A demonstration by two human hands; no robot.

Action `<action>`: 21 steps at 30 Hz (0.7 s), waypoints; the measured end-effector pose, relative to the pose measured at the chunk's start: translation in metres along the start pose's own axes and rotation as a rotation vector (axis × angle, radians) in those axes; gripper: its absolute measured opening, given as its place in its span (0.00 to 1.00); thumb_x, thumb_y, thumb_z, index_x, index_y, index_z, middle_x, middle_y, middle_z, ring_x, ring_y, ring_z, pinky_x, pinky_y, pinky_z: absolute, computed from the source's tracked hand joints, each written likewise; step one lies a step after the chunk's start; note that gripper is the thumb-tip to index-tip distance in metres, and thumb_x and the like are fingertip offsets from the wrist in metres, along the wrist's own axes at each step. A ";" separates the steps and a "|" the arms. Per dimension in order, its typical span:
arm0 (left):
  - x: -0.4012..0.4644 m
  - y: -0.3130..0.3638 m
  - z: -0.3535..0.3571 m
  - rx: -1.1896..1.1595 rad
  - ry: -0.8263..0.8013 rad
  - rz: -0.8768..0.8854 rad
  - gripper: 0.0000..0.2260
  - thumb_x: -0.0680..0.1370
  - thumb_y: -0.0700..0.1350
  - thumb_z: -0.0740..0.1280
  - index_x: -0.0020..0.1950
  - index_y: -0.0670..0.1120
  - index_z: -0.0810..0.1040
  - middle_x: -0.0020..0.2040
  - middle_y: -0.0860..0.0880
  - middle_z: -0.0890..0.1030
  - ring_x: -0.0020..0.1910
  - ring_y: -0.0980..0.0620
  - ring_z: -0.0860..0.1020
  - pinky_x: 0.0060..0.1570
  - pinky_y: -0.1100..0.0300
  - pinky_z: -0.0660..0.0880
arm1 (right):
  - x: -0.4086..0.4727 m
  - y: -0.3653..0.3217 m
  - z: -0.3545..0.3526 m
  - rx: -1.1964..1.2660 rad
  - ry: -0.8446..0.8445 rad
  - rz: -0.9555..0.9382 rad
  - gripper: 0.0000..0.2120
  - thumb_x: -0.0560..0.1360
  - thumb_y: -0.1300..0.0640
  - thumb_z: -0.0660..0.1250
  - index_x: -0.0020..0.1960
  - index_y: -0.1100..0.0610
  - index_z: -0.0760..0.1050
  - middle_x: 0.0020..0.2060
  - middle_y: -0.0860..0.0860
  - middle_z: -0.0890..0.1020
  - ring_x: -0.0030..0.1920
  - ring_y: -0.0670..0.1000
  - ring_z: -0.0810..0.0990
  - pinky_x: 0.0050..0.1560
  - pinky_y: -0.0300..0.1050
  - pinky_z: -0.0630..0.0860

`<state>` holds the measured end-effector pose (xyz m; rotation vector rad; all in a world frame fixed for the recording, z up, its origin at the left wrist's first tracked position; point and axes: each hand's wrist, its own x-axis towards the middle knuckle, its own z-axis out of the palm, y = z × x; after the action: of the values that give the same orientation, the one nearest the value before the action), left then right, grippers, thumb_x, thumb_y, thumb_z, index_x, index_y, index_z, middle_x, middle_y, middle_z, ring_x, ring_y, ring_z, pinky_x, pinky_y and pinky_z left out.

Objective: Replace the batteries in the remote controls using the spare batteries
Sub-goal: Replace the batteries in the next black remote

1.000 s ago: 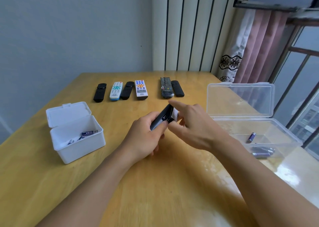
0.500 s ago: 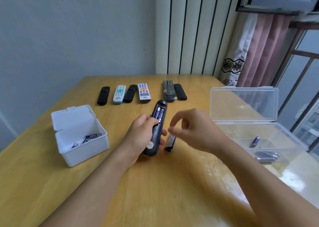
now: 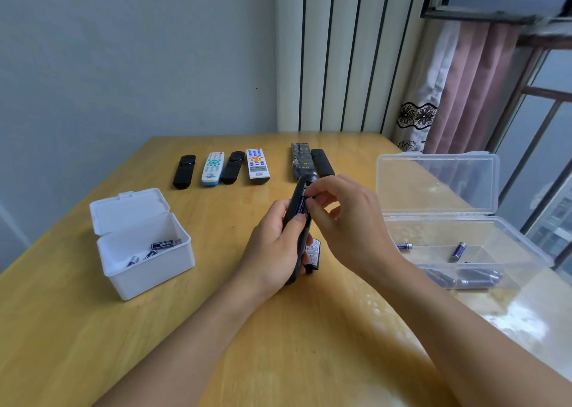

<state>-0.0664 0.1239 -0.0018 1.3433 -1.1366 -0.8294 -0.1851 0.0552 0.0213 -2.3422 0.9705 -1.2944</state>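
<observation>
My left hand (image 3: 272, 245) grips a black remote (image 3: 297, 196) above the table's middle, its back facing up and its battery bay uncovered. Dark blue batteries (image 3: 303, 209) sit in the bay. The fingertips and thumb of my right hand (image 3: 349, 221) are curled into the bay and pinch one of these batteries. The remote's loose cover (image 3: 313, 252) lies on the table just under my hands. A clear plastic box (image 3: 526, 249) at the right holds several batteries (image 3: 458, 251). A small white box (image 3: 148, 273) at the left holds three batteries (image 3: 165, 244).
Several more remotes lie in a row at the far side of the wooden table (image 3: 216, 344), among them a white one with orange buttons (image 3: 257, 166). Both boxes have their lids standing open. A window and a curtain (image 3: 470, 91) border the table's right side.
My right hand, which had let go of the cover and hung free, has moved up onto the remote's open bay. The cover stays on the table. My left hand has tilted the remote slightly.
</observation>
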 end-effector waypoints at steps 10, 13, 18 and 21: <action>-0.001 -0.009 -0.006 0.292 0.001 0.152 0.04 0.85 0.46 0.59 0.56 0.50 0.73 0.40 0.39 0.79 0.28 0.49 0.75 0.29 0.43 0.74 | 0.000 0.002 0.010 0.026 0.000 0.094 0.05 0.76 0.62 0.69 0.42 0.54 0.79 0.35 0.47 0.82 0.39 0.46 0.79 0.41 0.46 0.78; -0.001 -0.009 -0.007 0.321 0.012 0.158 0.04 0.85 0.44 0.60 0.57 0.49 0.73 0.40 0.40 0.80 0.29 0.50 0.76 0.29 0.45 0.75 | 0.001 0.003 0.011 0.026 -0.020 0.109 0.06 0.76 0.61 0.68 0.42 0.53 0.77 0.36 0.47 0.81 0.39 0.46 0.79 0.42 0.47 0.79; 0.002 -0.008 -0.008 0.284 0.014 0.128 0.02 0.84 0.44 0.61 0.54 0.49 0.73 0.39 0.39 0.79 0.28 0.50 0.76 0.27 0.55 0.76 | 0.003 0.004 0.003 0.115 -0.036 0.155 0.06 0.76 0.58 0.71 0.40 0.55 0.77 0.36 0.45 0.82 0.40 0.44 0.81 0.41 0.40 0.79; 0.004 -0.003 -0.009 0.275 0.019 0.106 0.02 0.84 0.44 0.61 0.54 0.48 0.73 0.39 0.39 0.80 0.27 0.51 0.76 0.27 0.59 0.75 | 0.003 0.004 0.006 0.285 -0.015 0.241 0.05 0.74 0.59 0.74 0.42 0.55 0.79 0.36 0.48 0.84 0.37 0.46 0.83 0.40 0.43 0.81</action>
<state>-0.0564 0.1222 -0.0036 1.4972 -1.3309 -0.5975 -0.1809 0.0503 0.0179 -1.9539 0.9584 -1.2269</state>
